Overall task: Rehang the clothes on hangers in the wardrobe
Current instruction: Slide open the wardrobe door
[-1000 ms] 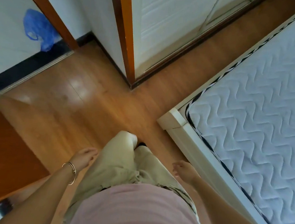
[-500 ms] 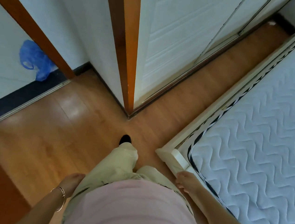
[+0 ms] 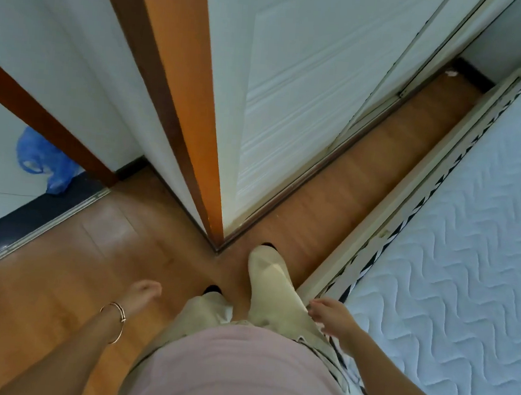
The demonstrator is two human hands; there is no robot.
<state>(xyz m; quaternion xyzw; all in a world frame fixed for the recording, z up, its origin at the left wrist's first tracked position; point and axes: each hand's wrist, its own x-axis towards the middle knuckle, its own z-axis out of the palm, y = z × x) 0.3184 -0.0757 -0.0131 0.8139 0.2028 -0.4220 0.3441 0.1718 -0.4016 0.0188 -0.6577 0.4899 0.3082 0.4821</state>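
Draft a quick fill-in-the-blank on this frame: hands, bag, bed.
1. The bangle is worn on the ___ wrist.
2. The plastic bag beyond the doorway is ___ in colour.
3. The left hand and the right hand both hold ___.
4. The quilted mattress lies on the person's ___ side.

Missing words: left; blue; nothing; right.

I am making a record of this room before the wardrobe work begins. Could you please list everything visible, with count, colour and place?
wardrobe front: one, white, straight ahead
side panel: one, orange-brown, left of it
floor: one, brown wood, below
mattress: one, white, right
bed frame: one, cream, beside mattress
plastic bag: one, blue, far left
bracelet: one, gold-coloured, left wrist
left hand: one, empty, lower left
right hand: one, empty, by bed frame
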